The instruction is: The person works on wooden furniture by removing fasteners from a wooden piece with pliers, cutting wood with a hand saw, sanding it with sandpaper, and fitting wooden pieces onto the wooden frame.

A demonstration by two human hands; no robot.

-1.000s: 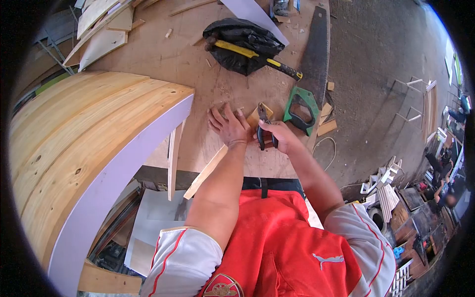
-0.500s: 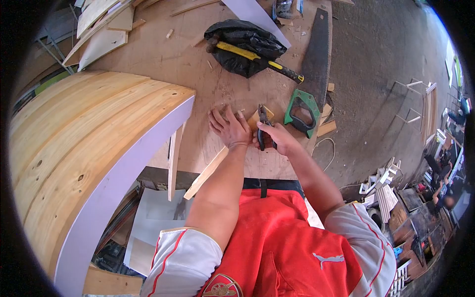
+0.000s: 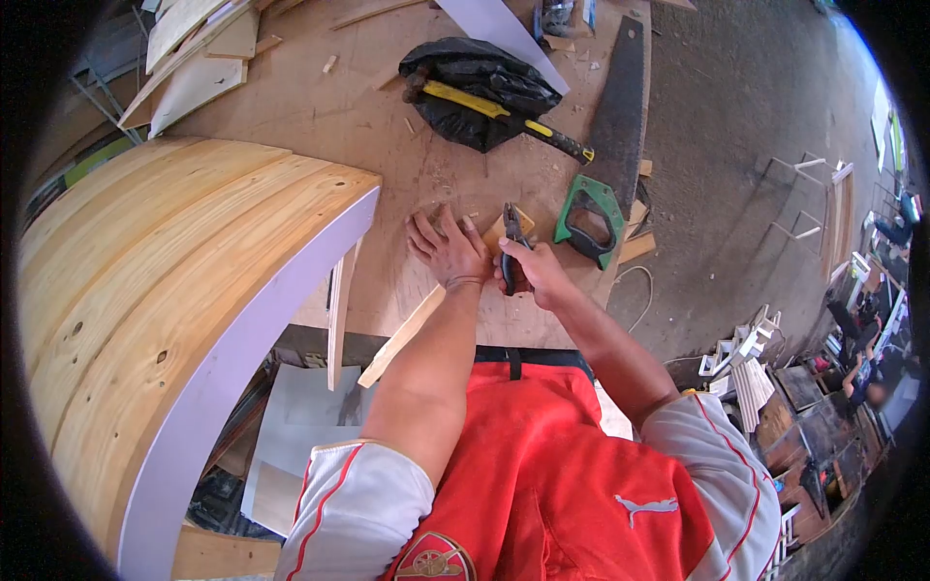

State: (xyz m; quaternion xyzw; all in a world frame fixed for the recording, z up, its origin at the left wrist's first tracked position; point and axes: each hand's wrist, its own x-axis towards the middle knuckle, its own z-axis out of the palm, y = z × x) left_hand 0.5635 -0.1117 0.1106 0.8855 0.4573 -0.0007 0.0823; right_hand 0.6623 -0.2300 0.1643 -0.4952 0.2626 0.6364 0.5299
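My left hand lies with its fingers spread on the workbench, over a narrow wooden strip that runs under the palm and wrist. My right hand is wrapped round the handles of black pliers. The pliers' jaws are over the far end of the strip; whether they grip anything there is too small to tell. Right of the hands is a handsaw with a green handle. Beyond them a hammer with a yellow and black handle rests on a black plastic bag.
A large plank panel with a pale lilac edge stands close on the left. Board offcuts are stacked at the far left. Small wood blocks sit by the bench's right edge. A person is far off at the right.
The pliers' handles, spread apart a second ago, have come together in my right hand. My left hand has stayed in place on the strip.
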